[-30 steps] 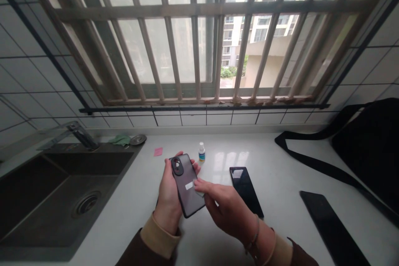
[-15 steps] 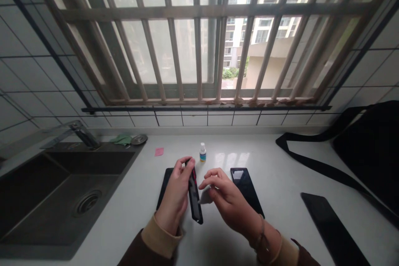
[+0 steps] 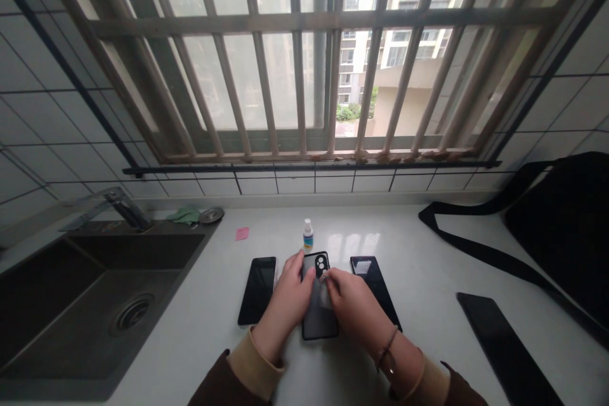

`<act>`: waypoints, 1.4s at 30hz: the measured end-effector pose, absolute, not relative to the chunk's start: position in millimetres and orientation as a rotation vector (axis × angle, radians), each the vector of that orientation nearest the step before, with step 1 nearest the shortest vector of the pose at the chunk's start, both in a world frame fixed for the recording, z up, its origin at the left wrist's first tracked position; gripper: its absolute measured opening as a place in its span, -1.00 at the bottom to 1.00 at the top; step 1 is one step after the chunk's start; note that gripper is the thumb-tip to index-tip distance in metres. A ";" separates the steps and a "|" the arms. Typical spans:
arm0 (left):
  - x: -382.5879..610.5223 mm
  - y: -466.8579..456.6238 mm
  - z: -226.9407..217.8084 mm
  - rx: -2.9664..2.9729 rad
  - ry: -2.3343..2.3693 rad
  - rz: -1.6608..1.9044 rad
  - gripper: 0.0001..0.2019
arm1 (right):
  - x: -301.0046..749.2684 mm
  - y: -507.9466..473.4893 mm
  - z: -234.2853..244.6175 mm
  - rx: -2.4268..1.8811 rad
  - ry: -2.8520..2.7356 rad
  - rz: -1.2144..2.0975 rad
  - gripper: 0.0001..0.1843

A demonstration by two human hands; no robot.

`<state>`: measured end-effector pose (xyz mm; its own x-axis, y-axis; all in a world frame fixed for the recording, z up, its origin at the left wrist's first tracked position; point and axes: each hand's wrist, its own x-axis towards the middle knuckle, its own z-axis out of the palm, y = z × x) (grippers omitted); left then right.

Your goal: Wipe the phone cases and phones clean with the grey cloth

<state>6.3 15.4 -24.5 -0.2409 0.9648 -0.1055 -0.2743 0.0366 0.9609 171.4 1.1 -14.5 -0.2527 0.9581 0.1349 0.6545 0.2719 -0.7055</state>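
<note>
Toward six o'clock, your half-curled left hand [image 3: 291, 295] grips the nine o'clock edge of a rectangular, smoky-translucent, black-rimmed phone case [image 3: 318, 320]; near its two o'clock edge, your right hand [image 3: 354, 299] pinches a thin, pale wipe [image 3: 325, 277].

I can't read any word, brand or number from where I am. The small bottle [image 3: 307, 238] wears a label with blue and yellow on it, but its print is too tiny for me. The pink note [image 3: 242, 233] on the desk [image 3: 409, 247] shows no writing I can make out. A pale patch sits on the phone to my right [image 3: 375, 285]; sticker or glare, I can't tell.
</note>
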 end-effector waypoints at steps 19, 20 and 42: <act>7.8 5.7 -33.5 2.020 1.526 0.778 -0.55 | 181.4 6.5 -16.0 -1.558 -2.061 0.506 -0.71; 7.8 5.8 -34.6 2.017 1.534 0.779 -0.55 | 185.9 10.8 -15.0 -1.558 -2.002 0.506 -0.71; 14.9 4.1 -5.8 0.864 0.980 1.253 -0.63 | 191.0 29.7 -15.3 -0.830 -1.143 1.576 -0.50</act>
<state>14.9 4.1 -5.8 0.0444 0.9921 -0.1173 -0.3529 0.1254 0.9272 191.0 29.7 -15.3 -0.2848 0.9584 0.0180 -0.3150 -0.0758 -0.9461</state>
